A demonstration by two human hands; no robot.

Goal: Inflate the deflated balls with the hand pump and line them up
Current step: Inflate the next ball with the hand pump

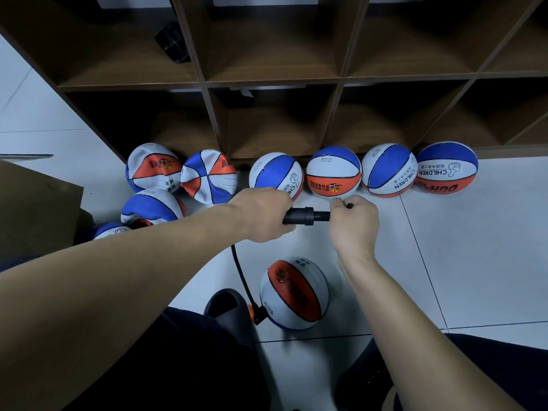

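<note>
**Q:** Balls first: where are they?

**A:** Four round balls point(363, 170) line the foot of a dark wooden shelf point(267, 81). Four crumpled balls point(181, 179) lie heaped at the left. One ball point(293, 295) sits on glossy white tile between the feet, hose point(241, 277) attached.

**Q:** And the hands?

**A:** Left hand point(264, 215) grips the matte black pump point(305, 216) barrel; right hand point(354, 223) is curled round its handle. Pumping seems underway. Next likely calls for steady strokes.
</note>
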